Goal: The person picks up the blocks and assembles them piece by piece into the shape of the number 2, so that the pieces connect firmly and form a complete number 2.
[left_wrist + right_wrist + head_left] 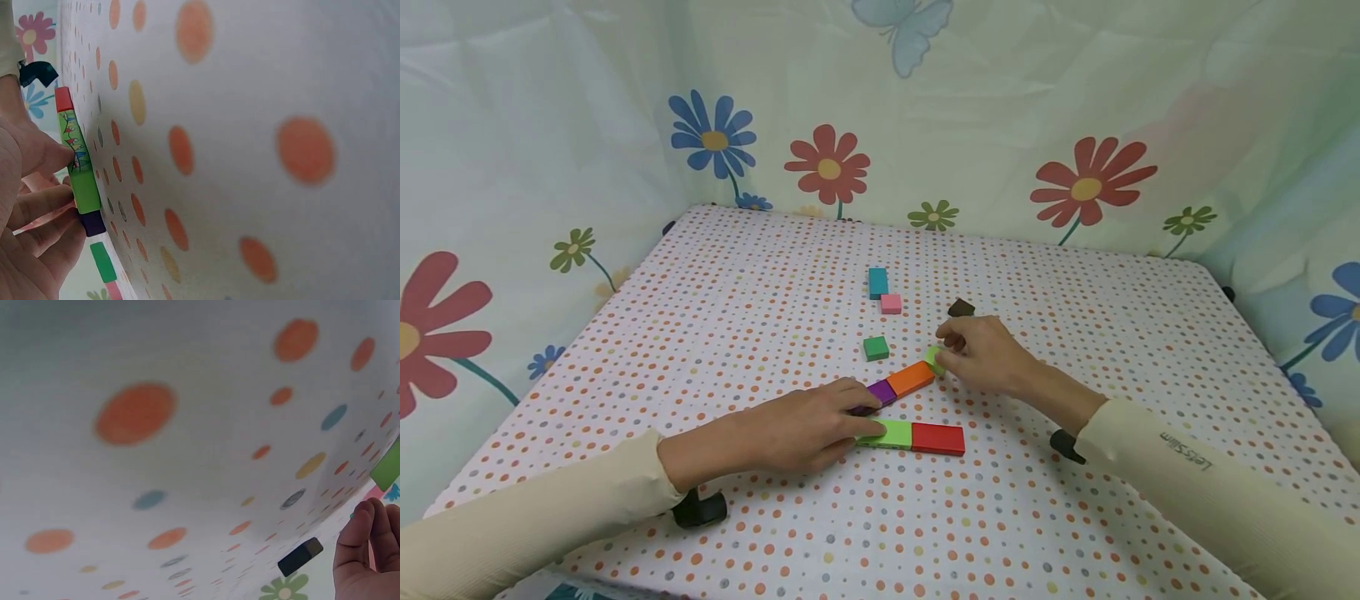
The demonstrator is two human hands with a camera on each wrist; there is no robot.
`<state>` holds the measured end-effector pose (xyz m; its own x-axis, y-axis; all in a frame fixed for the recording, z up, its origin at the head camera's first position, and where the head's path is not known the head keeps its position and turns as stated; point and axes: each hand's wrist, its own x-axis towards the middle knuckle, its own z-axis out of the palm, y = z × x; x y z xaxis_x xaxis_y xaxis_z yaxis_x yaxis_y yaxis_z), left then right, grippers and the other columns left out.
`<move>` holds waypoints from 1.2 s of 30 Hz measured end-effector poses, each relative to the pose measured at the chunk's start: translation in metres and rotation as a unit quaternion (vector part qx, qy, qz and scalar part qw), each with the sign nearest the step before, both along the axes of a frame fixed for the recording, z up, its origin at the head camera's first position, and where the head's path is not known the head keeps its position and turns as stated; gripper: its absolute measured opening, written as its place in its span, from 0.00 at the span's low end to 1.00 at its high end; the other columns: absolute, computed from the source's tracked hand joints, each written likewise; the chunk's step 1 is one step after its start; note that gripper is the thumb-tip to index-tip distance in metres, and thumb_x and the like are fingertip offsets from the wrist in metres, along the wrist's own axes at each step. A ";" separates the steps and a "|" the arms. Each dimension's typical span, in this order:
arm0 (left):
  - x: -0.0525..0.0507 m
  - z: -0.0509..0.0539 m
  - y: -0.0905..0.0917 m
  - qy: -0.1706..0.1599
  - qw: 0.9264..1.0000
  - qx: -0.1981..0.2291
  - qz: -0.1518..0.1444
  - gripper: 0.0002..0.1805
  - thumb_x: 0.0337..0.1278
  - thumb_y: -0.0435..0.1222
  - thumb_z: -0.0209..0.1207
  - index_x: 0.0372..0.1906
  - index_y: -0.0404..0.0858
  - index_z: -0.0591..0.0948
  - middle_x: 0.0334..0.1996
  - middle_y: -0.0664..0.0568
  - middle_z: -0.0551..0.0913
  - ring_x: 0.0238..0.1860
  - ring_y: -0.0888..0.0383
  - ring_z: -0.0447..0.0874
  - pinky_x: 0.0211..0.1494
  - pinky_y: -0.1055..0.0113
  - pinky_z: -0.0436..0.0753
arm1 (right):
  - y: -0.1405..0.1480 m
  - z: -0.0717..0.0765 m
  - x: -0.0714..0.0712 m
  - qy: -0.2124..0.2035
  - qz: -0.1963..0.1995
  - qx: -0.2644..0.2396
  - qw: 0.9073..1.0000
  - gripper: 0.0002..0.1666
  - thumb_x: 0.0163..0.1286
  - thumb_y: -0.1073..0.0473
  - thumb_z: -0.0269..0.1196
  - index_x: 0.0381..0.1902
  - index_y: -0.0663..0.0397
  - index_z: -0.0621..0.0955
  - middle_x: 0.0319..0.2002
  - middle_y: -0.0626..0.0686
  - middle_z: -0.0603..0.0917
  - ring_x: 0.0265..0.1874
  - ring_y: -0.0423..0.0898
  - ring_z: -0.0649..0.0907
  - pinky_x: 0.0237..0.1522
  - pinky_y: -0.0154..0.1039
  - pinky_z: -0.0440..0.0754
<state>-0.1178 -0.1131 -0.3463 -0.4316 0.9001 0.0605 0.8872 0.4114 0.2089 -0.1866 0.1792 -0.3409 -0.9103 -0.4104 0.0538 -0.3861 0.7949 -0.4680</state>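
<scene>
My left hand [812, 427] rests over the left ends of two rows of blocks. Its thumb lies on a light green block [895, 433], printed with a pattern in the left wrist view; a red block [938, 439] adjoins it. Other fingers touch the dark end beside a purple block [882, 392], whose far side meets an orange block [912, 379]. At the orange block's right end, my right hand [988, 357] holds a small light green block [933, 360] between thumb and fingers. The fingertips partly hide it.
Behind the rows lie a green block [876, 348], a pink block [891, 304] touching a blue block [877, 283], and a dark brown block [961, 308] just beyond my right hand. A dotted cloth [760, 275] covers the table; a flowered curtain [985, 150] surrounds its far sides.
</scene>
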 end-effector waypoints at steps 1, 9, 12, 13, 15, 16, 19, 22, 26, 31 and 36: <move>0.000 0.000 0.000 0.000 1.000 -0.001 0.001 0.19 0.71 0.35 0.57 0.62 0.50 0.82 0.66 0.51 0.75 0.69 0.56 0.69 0.69 0.62 0.73 | -0.001 0.000 -0.001 0.003 0.001 -0.001 1.000 0.19 0.67 0.58 0.63 0.51 0.66 0.83 0.42 0.57 0.86 0.40 0.50 0.83 0.46 0.47 0.83; 0.000 -0.001 0.000 0.003 1.000 -0.001 0.000 0.18 0.70 0.35 0.58 0.62 0.50 0.82 0.66 0.50 0.76 0.69 0.55 0.69 0.68 0.62 0.75 | -0.008 0.001 -0.006 0.003 -0.025 0.006 1.000 0.19 0.72 0.57 0.60 0.53 0.64 0.82 0.46 0.58 0.84 0.45 0.53 0.81 0.50 0.50 0.82; 0.000 0.000 0.000 0.003 1.000 0.002 0.000 0.18 0.70 0.35 0.58 0.61 0.50 0.82 0.66 0.50 0.76 0.69 0.55 0.69 0.68 0.61 0.75 | -0.007 0.004 -0.011 0.011 -0.033 0.017 0.999 0.20 0.73 0.56 0.59 0.55 0.65 0.81 0.49 0.60 0.83 0.49 0.55 0.79 0.52 0.52 0.80; 0.000 0.000 -0.001 0.001 1.000 0.002 0.001 0.18 0.70 0.35 0.58 0.61 0.50 0.83 0.66 0.50 0.76 0.69 0.55 0.69 0.68 0.62 0.76 | -0.007 0.005 -0.014 0.013 -0.038 0.020 0.999 0.20 0.73 0.56 0.59 0.55 0.65 0.81 0.50 0.61 0.83 0.50 0.56 0.78 0.53 0.53 0.80; 0.000 0.000 -0.001 -0.002 1.000 0.001 0.003 0.18 0.70 0.35 0.58 0.61 0.50 0.82 0.66 0.50 0.75 0.69 0.55 0.69 0.68 0.62 0.75 | -0.005 0.006 -0.019 0.012 -0.047 0.026 0.998 0.22 0.72 0.57 0.59 0.57 0.67 0.79 0.52 0.62 0.82 0.52 0.57 0.77 0.55 0.54 0.78; 0.000 0.000 -0.001 -0.003 1.000 0.002 0.003 0.18 0.70 0.35 0.58 0.61 0.49 0.82 0.66 0.50 0.75 0.69 0.55 0.69 0.68 0.62 0.75 | -0.004 0.006 -0.022 0.013 -0.053 0.028 0.998 0.22 0.72 0.58 0.59 0.58 0.67 0.79 0.53 0.62 0.81 0.53 0.57 0.76 0.56 0.55 0.78; 0.000 -0.001 -0.001 -0.002 1.000 0.007 0.001 0.18 0.70 0.35 0.58 0.61 0.49 0.83 0.65 0.50 0.76 0.69 0.55 0.69 0.67 0.62 0.76 | -0.001 0.007 -0.030 0.015 -0.069 0.041 0.997 0.24 0.71 0.59 0.60 0.60 0.69 0.78 0.54 0.64 0.80 0.54 0.58 0.75 0.57 0.55 0.78; 0.000 -0.001 -0.001 0.001 1.000 0.011 -0.002 0.18 0.70 0.35 0.58 0.61 0.49 0.83 0.65 0.49 0.76 0.68 0.55 0.70 0.67 0.62 0.76 | 0.004 0.009 -0.038 0.015 -0.084 0.058 0.995 0.26 0.70 0.59 0.61 0.62 0.69 0.76 0.57 0.65 0.78 0.55 0.59 0.75 0.57 0.55 0.78; 0.000 -0.001 -0.001 0.002 1.000 0.012 -0.003 0.18 0.70 0.35 0.58 0.61 0.49 0.83 0.65 0.49 0.76 0.68 0.54 0.70 0.67 0.61 0.76 | 0.011 0.012 -0.046 0.004 -0.101 0.077 0.992 0.29 0.70 0.58 0.61 0.64 0.70 0.74 0.61 0.68 0.76 0.59 0.62 0.74 0.58 0.57 0.77; 0.000 -0.001 -0.002 -0.001 1.000 0.006 0.003 0.19 0.70 0.35 0.58 0.62 0.50 0.83 0.66 0.50 0.75 0.69 0.55 0.69 0.67 0.61 0.76 | 0.015 0.013 -0.054 -0.027 -0.128 0.085 0.988 0.30 0.70 0.58 0.62 0.65 0.70 0.73 0.61 0.68 0.77 0.59 0.63 0.77 0.59 0.58 0.78; 0.000 -0.001 -0.001 -0.009 1.000 0.000 0.006 0.19 0.70 0.35 0.58 0.62 0.50 0.82 0.67 0.50 0.75 0.70 0.55 0.68 0.69 0.62 0.74 | 0.015 0.012 -0.058 -0.054 -0.145 0.094 0.984 0.29 0.70 0.57 0.63 0.64 0.69 0.75 0.57 0.67 0.79 0.53 0.60 0.79 0.55 0.55 0.80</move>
<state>-0.1183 -0.1144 -0.3473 -0.4442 0.8944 0.0527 0.8780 0.4228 0.2244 -0.2448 0.1945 -0.3288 -0.9868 -0.1262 -0.1011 -0.0866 0.9406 -0.3283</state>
